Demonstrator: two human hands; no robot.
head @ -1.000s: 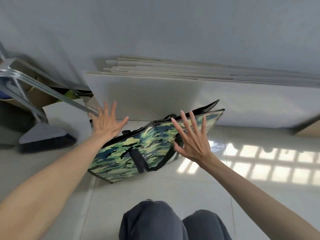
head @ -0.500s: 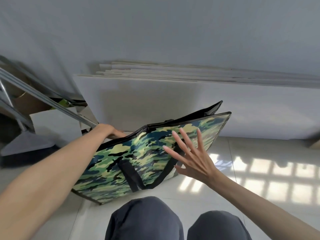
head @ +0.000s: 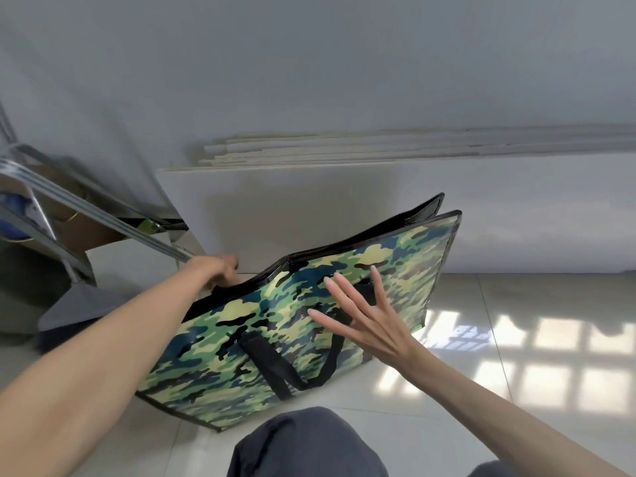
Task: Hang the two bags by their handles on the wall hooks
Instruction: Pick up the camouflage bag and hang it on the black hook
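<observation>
A large green camouflage bag (head: 241,325) with black trim stands on the tiled floor, leaning against stacked white boards. Its near black handle (head: 285,370) hangs down its front face. My left hand (head: 220,270) reaches over the bag's top edge at its left end, fingers curled behind the rim and hidden there. My right hand (head: 364,318) is spread flat, fingers apart, in front of the bag's front face near the handle. Only one bag is in view, and no wall hooks show.
Several white boards (head: 309,208) lean on the grey wall behind the bag. A metal ladder (head: 86,211) and a grey dustpan (head: 79,304) stand at left, with cardboard boxes behind. My dark-trousered knees (head: 309,442) are at the bottom edge.
My left hand went from spread open above the bag to curling over its top rim. The bag now stands nearer and more upright. My right hand dropped slightly onto the front face.
</observation>
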